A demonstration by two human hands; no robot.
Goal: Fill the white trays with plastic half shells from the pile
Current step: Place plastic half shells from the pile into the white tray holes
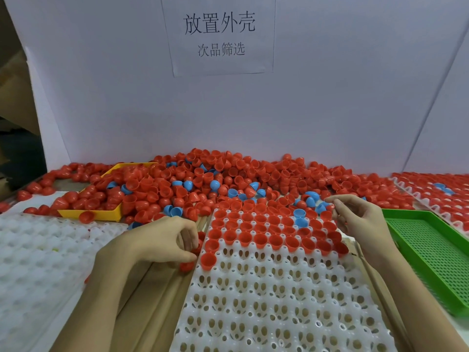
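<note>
Your middle tray [279,288] has its far rows seated with red shells [256,233] (two blue ones too); the near half sits bare, so roughly a third done. Your left hand [162,240] curls round red shells at the tray's left edge. Your right hand [360,219] hovers loosely curled, holding nothing I can see. Pile [203,179] just beyond.
</note>
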